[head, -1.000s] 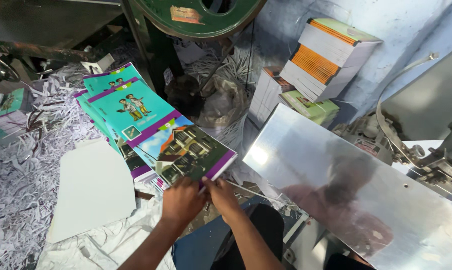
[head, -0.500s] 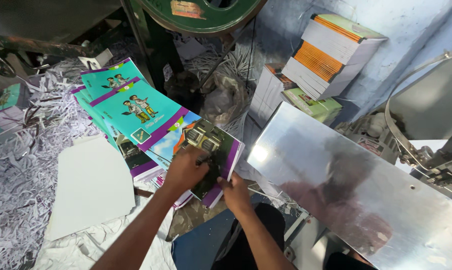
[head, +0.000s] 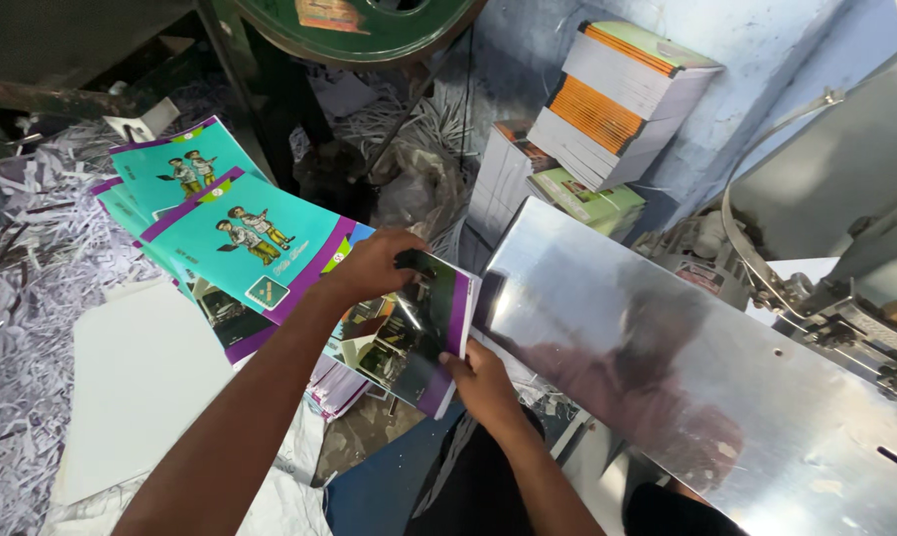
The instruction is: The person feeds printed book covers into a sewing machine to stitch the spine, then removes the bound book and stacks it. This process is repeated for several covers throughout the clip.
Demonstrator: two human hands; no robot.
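Note:
My left hand grips the top edge of a thin booklet with a dark photo cover and purple border. My right hand holds the same booklet at its lower right corner, lifting it off a fanned pile. Beneath and to the left lie teal booklets with purple edges and cartoon figures on the covers, spread over one another. Both forearms reach in from the bottom of the view.
A shiny metal plate of a machine slopes at the right. Stacks of bound books lean on the blue wall. Shredded paper trimmings cover the floor at left, with a white sheet and a green machine wheel above.
My left hand moved up from the booklet's lower edge to its top edge. The dark-covered booklet has been raised and pulled toward the metal plate.

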